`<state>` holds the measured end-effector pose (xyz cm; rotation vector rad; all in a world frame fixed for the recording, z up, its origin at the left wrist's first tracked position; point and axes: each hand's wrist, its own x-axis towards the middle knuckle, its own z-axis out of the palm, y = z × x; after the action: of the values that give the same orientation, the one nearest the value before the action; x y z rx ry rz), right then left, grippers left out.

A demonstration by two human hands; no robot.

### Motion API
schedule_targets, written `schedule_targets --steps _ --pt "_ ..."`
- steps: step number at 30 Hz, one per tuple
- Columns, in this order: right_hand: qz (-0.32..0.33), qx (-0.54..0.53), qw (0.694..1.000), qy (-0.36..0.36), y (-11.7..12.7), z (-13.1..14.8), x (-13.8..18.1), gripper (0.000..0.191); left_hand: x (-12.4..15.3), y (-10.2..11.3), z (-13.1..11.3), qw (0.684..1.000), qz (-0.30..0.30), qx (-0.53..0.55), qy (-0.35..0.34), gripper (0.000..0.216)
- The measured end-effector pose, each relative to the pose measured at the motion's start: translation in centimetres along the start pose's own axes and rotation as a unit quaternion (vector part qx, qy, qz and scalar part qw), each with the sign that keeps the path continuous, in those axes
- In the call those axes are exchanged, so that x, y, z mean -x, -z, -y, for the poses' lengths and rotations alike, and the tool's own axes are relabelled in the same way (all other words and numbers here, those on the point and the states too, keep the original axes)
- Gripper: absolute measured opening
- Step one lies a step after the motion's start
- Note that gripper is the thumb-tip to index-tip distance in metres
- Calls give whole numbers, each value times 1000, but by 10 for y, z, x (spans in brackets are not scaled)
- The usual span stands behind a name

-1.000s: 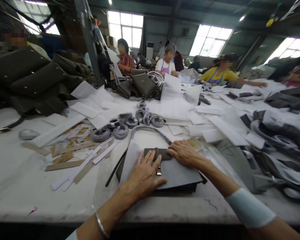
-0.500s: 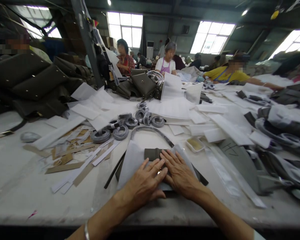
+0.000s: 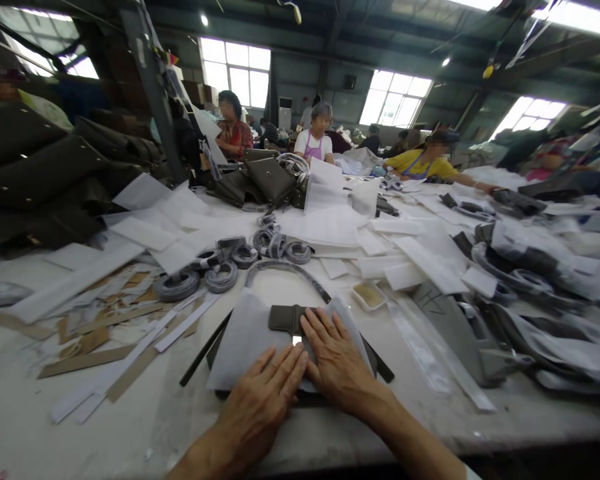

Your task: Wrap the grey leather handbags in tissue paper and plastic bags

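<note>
A dark olive handbag [image 3: 377, 363] lies at the table's front with a white foam sheet [image 3: 240, 340] over its face. Its wrapped handle [image 3: 285, 265] arches away from me. On the sheet rests an olive closure tab [image 3: 280, 319], with a shiny metal clasp [image 3: 297, 340] below its middle. My right hand [image 3: 337, 360] is flat with fingers outstretched, covering the tab's right end. Just below the clasp, my left hand [image 3: 267, 390] lies flat on the lower part of the sheet, fingers extended. Neither hand grips anything.
Wrapped strap coils [image 3: 221, 275] sit beyond the bag. Cardboard and paper strips [image 3: 100, 360] lie left, a small plastic tub [image 3: 369, 295] right. White foam sheets [image 3: 330, 223] cover the middle. Dark bags [image 3: 30, 180] are piled at left. Several people work across the table.
My left hand has slid down toward me, baring the metal clasp. My right hand still lies on the tab's right side. The camera view has turned to the right.
</note>
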<state>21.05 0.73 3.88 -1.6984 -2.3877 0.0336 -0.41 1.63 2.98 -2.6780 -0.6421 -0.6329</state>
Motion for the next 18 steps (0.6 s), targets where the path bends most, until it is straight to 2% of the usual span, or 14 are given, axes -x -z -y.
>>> schedule_targets --steps 3,8,10,12,14,16,18 --pt "37 -24 999 0 9 -1 -2 62 2 -3 -11 999 -20 -22 24 45" --pt "138 -105 985 19 45 -6 -11 60 -4 -5 -14 997 -21 -12 71 39" --pt "142 -165 976 10 63 -19 -16 50 -5 -4 -14 997 -17 -20 72 41" --pt "97 -204 973 -37 79 -43 -21 39 -4 -7 -14 997 -25 -37 62 43" --pt "27 -150 982 -111 91 -76 -25 33 -2 -13 -14 997 -45 -47 52 43" --pt "-19 5 983 -181 96 -115 -22 31 0 -22 -13 994 -86 -42 58 41" --pt "-27 172 957 -232 95 -154 -12 41 0 -28 -12 989 -129 -26 74 40"
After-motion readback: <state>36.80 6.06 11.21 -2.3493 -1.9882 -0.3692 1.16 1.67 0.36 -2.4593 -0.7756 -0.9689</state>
